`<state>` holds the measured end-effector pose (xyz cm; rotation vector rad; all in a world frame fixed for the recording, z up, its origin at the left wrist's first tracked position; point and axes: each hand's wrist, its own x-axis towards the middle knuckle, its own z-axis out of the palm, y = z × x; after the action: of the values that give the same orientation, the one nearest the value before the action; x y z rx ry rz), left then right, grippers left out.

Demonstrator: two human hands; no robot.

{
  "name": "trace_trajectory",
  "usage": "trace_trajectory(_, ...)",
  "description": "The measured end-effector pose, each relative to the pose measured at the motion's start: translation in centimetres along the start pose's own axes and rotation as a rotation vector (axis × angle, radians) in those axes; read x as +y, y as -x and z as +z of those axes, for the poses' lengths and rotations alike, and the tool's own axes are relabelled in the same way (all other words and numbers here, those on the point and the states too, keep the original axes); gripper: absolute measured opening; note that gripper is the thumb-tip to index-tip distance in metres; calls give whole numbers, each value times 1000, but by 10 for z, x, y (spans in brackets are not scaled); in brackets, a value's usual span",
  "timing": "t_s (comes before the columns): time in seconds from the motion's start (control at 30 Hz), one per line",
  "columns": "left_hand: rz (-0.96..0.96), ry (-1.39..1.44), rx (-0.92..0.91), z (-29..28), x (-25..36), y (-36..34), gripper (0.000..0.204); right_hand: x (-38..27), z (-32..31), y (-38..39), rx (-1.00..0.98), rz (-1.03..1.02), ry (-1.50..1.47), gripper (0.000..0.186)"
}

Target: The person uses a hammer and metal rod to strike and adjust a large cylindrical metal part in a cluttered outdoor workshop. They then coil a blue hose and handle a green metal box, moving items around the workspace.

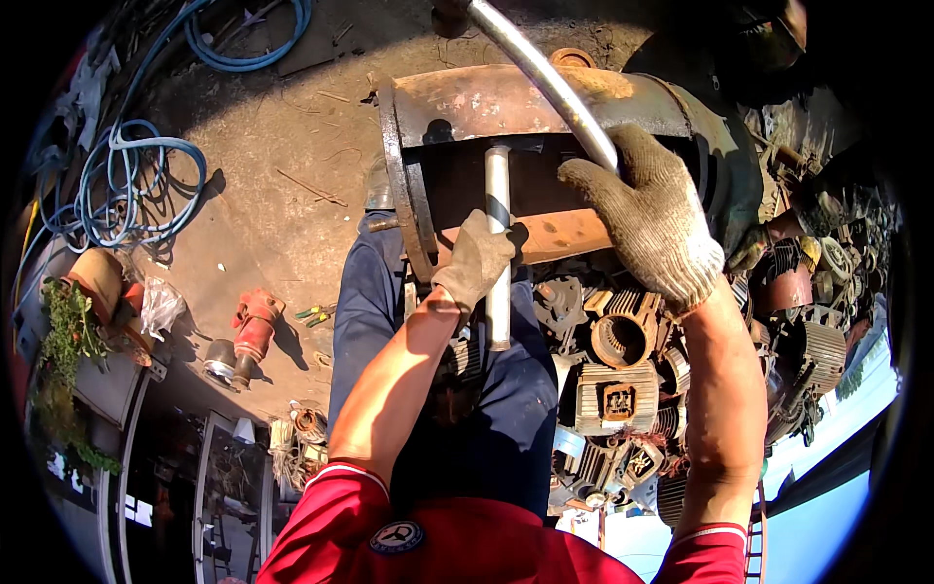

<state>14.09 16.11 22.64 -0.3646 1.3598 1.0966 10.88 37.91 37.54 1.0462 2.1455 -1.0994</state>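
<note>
My left hand [477,258], in a worn work glove, is closed around a straight metal bar [497,195]. The bar's far end meets the edge of the opening in a large rusty cylindrical casing [457,100], and its near end points back between my legs. My right hand [657,219], gloved too, is wrapped round the near end of a shiny tubular hammer handle [545,78]. That handle slants up and to the left over the casing, to a dark head [449,18] at the top edge, only partly visible. Inside the casing it is mostly dark shadow.
A heap of scrap motor housings [618,394] lies at the right. On the ground at left are a red metal fitting [256,326] and pliers [315,314]. Blue hose [136,185] is coiled farther left, near a leafy plant [68,336]. My trousered legs flank the work.
</note>
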Motion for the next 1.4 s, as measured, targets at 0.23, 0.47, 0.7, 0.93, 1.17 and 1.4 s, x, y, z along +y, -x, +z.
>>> trace_trajectory(0.23, -51, 167, -24, 6, 26, -5, 22, 34, 16, 10, 621, -97, 65, 35)
trace_trajectory(0.47, -65, 148, 89, -25, -47, 1, 25, -42, -27, 9, 310, 79, -246, 38)
trace_trajectory(0.7, -31, 203, -11, -6, 19, -2, 24, 54, 36, 6, 70, 111, 427, 35)
trace_trajectory(0.93, -177, 310, 37, -28, -44, 8, 24, 50, 41, 47, 454, 144, -232, 22)
trace_trajectory(1.17, -213, 622, -90, -16, 1, 0, 24, 18, 40, 30, 363, 325, -420, 23)
trace_trajectory(1.4, -352, 462, -17, -11, -7, -23, 24, 30, 48, 2, 208, 344, -322, 30)
